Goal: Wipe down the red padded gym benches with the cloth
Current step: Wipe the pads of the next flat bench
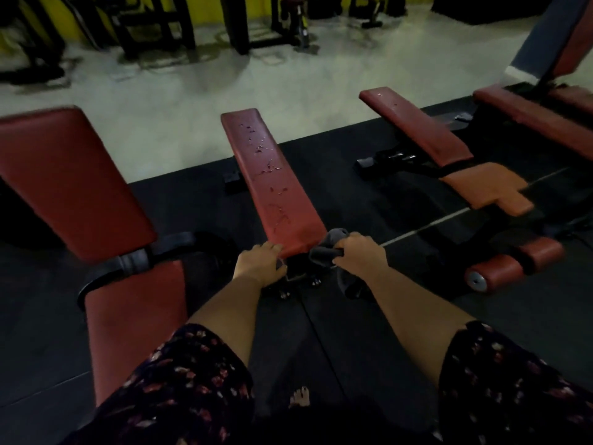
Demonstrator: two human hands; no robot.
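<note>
Grey cloth point(324, 250), soft and limp, probably handled best bunched, as the right hand point(359, 253) gripped it; left hand point(260, 262) touched the bench point(282, 194) end, hold unclear.

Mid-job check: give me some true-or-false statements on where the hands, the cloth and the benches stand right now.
1. The right hand grips the grey cloth. True.
2. The grey cloth is at the far end of the middle bench. False: it is at the near end, by the right corner.
3. The left hand holds a spray bottle. False: it holds no bottle and sits on the middle bench's near left corner.
4. Wet droplets show on the middle bench's pad. True.
5. The next bench to the right has an orange seat pad. True.
</note>
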